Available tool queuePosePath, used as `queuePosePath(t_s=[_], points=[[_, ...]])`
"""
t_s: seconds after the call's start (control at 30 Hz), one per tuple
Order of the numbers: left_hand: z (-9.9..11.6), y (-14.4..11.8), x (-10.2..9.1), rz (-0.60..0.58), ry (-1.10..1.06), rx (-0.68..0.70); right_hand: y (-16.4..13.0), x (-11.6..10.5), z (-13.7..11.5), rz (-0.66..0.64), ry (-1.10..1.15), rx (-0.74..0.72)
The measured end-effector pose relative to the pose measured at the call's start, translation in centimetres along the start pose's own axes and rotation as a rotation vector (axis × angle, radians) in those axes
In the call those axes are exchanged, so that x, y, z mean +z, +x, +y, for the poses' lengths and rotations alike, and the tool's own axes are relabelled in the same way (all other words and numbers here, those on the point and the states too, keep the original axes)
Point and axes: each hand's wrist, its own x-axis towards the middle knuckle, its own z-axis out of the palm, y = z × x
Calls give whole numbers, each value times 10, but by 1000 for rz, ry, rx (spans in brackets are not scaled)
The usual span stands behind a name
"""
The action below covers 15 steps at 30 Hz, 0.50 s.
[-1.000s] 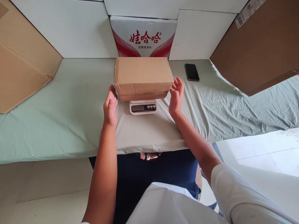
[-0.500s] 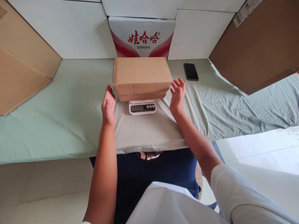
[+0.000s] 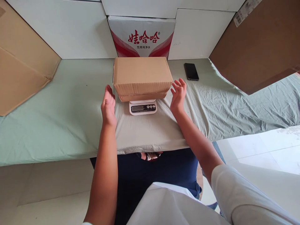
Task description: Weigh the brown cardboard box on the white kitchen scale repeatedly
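A brown cardboard box (image 3: 142, 71) rests on a small white kitchen scale (image 3: 142, 108), whose front with a display and round buttons sticks out below it. The display looks blank. My left hand (image 3: 108, 106) is just left of the box, fingers stretched out and palm turned toward it, a small gap between them. On the other side, my right hand (image 3: 178, 95) is held by the box's right front corner with fingers loosely spread. Whether its fingertips touch the corner I cannot tell. Neither hand holds anything.
A black phone (image 3: 191, 72) lies behind my right hand on the green cloth (image 3: 77, 103). Behind the box stands a white and red carton (image 3: 142, 34) with Chinese lettering. Large cardboard sheets lean in at the left (image 3: 25, 59) and right (image 3: 260, 47).
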Motion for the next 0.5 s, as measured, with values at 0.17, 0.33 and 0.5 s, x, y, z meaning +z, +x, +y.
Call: queuePosePath(t_s=[0.17, 0.33, 0.5], points=[[0, 0, 0, 6, 48, -17, 0, 0, 2, 0, 20, 8], [-3, 2, -3, 27, 68, -18, 0, 3, 3, 10, 32, 29], [-2, 3, -3, 30, 79, -15, -3, 9, -2, 54, 77, 67]])
